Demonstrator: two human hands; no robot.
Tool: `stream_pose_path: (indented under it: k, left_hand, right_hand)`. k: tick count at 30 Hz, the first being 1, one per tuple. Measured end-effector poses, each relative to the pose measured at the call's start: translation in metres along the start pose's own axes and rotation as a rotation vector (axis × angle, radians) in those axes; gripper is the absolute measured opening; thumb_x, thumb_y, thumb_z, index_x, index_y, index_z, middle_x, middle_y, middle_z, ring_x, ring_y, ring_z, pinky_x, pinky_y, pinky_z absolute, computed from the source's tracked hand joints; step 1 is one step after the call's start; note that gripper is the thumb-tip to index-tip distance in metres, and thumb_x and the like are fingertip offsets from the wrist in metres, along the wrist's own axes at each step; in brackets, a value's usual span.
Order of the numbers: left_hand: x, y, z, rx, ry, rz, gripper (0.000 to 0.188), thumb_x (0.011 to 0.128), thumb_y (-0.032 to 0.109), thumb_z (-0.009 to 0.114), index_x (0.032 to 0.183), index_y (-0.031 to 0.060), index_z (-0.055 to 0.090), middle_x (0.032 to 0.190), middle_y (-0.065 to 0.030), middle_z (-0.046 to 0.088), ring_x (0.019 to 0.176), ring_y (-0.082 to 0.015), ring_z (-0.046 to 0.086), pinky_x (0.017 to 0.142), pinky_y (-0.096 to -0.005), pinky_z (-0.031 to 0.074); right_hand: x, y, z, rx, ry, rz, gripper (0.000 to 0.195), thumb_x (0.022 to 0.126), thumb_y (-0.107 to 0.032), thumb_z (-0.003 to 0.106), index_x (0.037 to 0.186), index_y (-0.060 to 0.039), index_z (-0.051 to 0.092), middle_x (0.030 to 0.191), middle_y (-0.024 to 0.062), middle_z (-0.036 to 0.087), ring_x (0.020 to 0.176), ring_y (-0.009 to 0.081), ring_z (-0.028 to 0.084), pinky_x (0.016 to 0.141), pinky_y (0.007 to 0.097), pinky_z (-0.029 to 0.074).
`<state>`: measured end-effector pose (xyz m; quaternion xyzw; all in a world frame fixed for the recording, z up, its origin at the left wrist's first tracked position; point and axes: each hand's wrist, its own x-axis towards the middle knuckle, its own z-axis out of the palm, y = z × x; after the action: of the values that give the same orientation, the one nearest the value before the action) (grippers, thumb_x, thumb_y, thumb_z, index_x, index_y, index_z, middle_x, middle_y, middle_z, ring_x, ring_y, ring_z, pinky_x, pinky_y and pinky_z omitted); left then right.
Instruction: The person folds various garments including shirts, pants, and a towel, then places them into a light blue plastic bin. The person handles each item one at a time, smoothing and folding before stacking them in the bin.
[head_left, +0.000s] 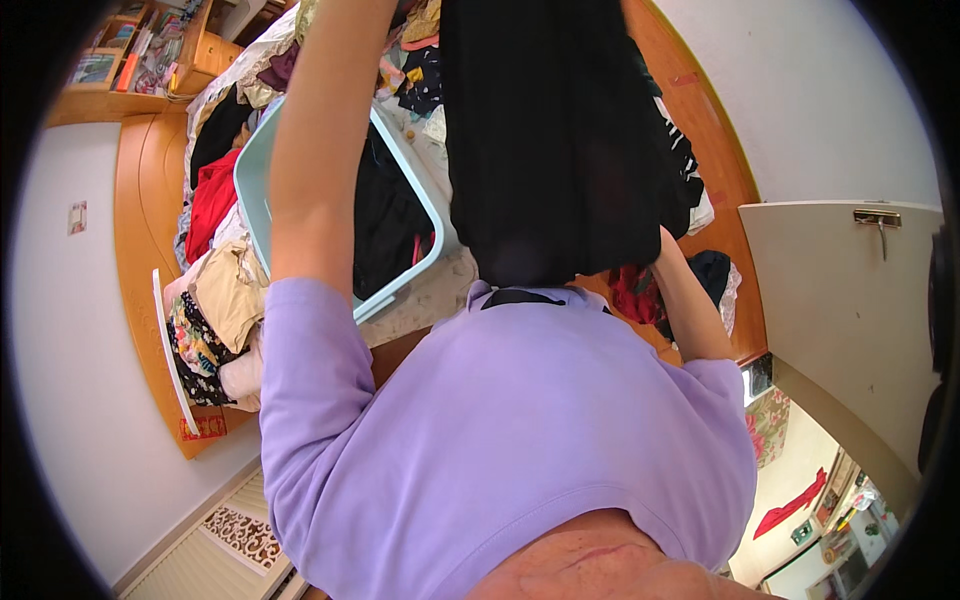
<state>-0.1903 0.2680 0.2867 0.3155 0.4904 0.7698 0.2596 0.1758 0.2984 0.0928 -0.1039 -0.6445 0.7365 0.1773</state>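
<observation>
A black garment (555, 150) hangs in front of my chest, from the top edge of the picture down to my collar. My left forearm (319, 135) reaches up past the garment's left side, and the left hand is beyond the top edge. My right forearm (694, 300) runs up to the garment's lower right edge. The cloth hides my right hand, so its grip does not show. Left of the garment, a light blue plastic basket (409, 161) has dark clothing (390, 217) inside it. My left arm crosses in front of this basket.
Piled clothes lie on the bed, among them a red garment (212, 206) and a beige one (229, 292). At right, dark red clothing (634, 296) lies by the wooden floor (720, 172). A white door (825, 277) stands farther right. Wooden shelves (127, 64) are at upper left.
</observation>
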Motion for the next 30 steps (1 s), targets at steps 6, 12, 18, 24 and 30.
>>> stream_pose_path:
  k: [6,12,18,24,30]
  left_hand:
    - [-0.064,-0.18,-0.037,0.332,0.227,-0.162,0.023,0.095,0.011,0.055,0.112,-0.0004,0.065,0.093,-0.0049,0.065,0.081,-0.0179,0.061,0.082,-0.0288,0.049]
    - [-0.211,-0.306,-0.065,1.224,-0.122,-0.31,0.046,0.073,0.021,0.078,0.114,0.0073,0.061,0.101,-0.0173,0.068,0.088,-0.0332,0.065,0.078,-0.0406,0.052]
    - [-0.319,-0.279,0.046,0.805,-0.86,-0.432,0.053,0.085,0.028,0.065,0.133,0.0094,0.052,0.128,-0.0149,0.058,0.121,-0.0313,0.053,0.106,-0.0396,0.038]
    - [-0.377,-0.261,0.058,0.538,-0.666,-0.637,0.053,0.086,0.028,0.064,0.134,0.0087,0.051,0.13,-0.0149,0.057,0.122,-0.0306,0.052,0.106,-0.0394,0.038]
    - [-0.401,-0.239,0.031,0.379,-0.302,-0.661,0.053,0.087,0.029,0.064,0.134,0.008,0.051,0.132,-0.0149,0.055,0.124,-0.03,0.05,0.107,-0.0391,0.037]
  right_hand:
    - [-0.057,-0.018,0.02,-0.099,-0.272,0.04,0.034,0.092,-0.021,0.065,0.119,-0.0008,0.058,0.101,0.008,0.069,0.094,0.0157,0.065,0.082,0.0271,0.052]
    - [-0.067,-0.012,0.009,-0.037,-0.33,0.093,0.034,0.092,-0.02,0.064,0.12,-0.001,0.058,0.103,0.0082,0.069,0.095,0.0161,0.065,0.083,0.0277,0.052]
    - [-0.048,-0.007,-0.043,0.169,-0.052,0.112,0.034,0.093,-0.02,0.063,0.121,-0.0012,0.058,0.104,0.0084,0.069,0.097,0.0166,0.065,0.084,0.0283,0.052]
    - [-0.006,0.058,-0.074,0.203,0.115,0.265,0.034,0.093,-0.02,0.063,0.122,-0.0014,0.058,0.105,0.0086,0.069,0.098,0.017,0.065,0.086,0.029,0.052]
    - [-0.027,0.103,-0.065,0.256,0.108,0.485,0.035,0.093,-0.02,0.062,0.123,-0.0016,0.058,0.107,0.0088,0.069,0.099,0.0174,0.065,0.087,0.0296,0.052]
